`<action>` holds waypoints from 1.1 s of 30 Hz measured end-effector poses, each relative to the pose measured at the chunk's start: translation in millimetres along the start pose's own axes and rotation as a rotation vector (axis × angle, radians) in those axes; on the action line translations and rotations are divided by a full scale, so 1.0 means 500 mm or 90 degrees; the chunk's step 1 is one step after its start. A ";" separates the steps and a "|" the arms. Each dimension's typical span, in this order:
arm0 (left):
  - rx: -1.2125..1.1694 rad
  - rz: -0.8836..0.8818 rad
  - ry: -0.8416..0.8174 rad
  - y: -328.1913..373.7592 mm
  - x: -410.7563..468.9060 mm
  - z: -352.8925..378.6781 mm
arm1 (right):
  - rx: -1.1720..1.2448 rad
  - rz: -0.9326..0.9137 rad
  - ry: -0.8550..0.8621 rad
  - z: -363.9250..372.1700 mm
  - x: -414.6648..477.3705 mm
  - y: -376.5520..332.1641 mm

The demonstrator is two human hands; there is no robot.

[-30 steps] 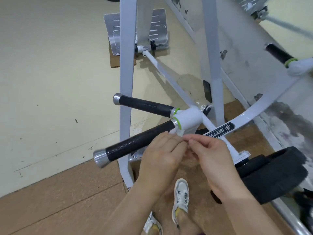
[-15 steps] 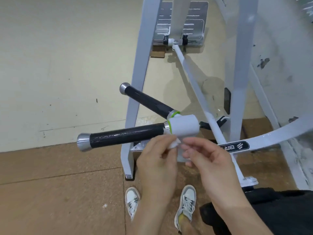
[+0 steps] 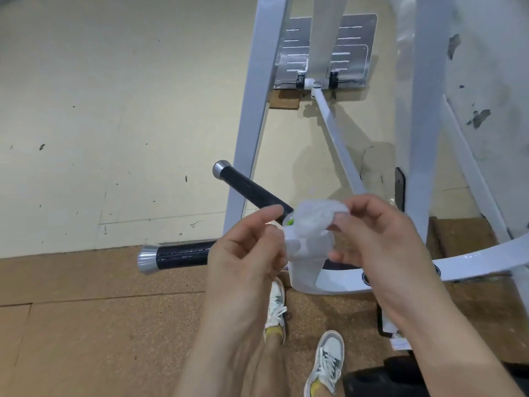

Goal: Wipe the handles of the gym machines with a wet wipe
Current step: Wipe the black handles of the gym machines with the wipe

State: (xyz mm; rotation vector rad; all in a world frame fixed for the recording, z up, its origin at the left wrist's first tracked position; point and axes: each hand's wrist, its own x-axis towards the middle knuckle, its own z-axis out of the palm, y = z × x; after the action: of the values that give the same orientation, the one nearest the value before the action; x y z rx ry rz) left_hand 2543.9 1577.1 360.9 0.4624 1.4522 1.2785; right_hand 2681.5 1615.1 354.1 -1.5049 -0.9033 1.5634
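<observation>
A view looking down from a person's head at their two bare hands, held in front of a white gym machine. Between the hands is a thin, crumpled white wet wipe (image 3: 310,224), stretched slightly as if being spread. The right hand (image 3: 380,239) pinches the wipe's upper right edge between thumb and fingertips, the other fingers curled loosely. The left hand (image 3: 246,253) is half curled; its index finger points up and right, and its thumb and fingers meet the wipe's left edge, though the exact grip is partly hidden by the wipe.

The wipe hangs just in front of the white hub where two black handles join the machine. The nearer handle (image 3: 183,255) runs out to the left, ending in a silver cap — its inner end is hidden behind the left hand. The farther handle (image 3: 252,189) angles up and left, also capped in silver. A small green ring (image 3: 289,222) shows at the hub beside the wipe.

Behind stand the machine's pale upright frame legs (image 3: 252,124) and a metal footplate (image 3: 352,53). Below — two feet in white sneakers (image 3: 329,359) on brown cork-like flooring (image 3: 86,325), which meets a cream floor (image 3: 114,110).
</observation>
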 end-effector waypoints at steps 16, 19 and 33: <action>0.551 0.048 -0.267 0.098 0.202 -0.016 | -0.159 -0.024 0.021 0.060 0.144 -0.033; 0.676 0.041 -0.323 0.080 0.214 -0.008 | -0.346 -0.054 0.039 0.046 0.160 -0.018; 0.787 0.036 -0.300 0.048 0.210 -0.030 | -0.796 -0.166 -0.162 0.087 0.145 -0.010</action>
State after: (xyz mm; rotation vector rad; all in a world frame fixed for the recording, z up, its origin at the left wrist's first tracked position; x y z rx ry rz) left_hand 2487.9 1665.3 331.2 1.4922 1.6602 0.1133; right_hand 2637.9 1682.8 327.8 -1.8236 -2.3839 0.9616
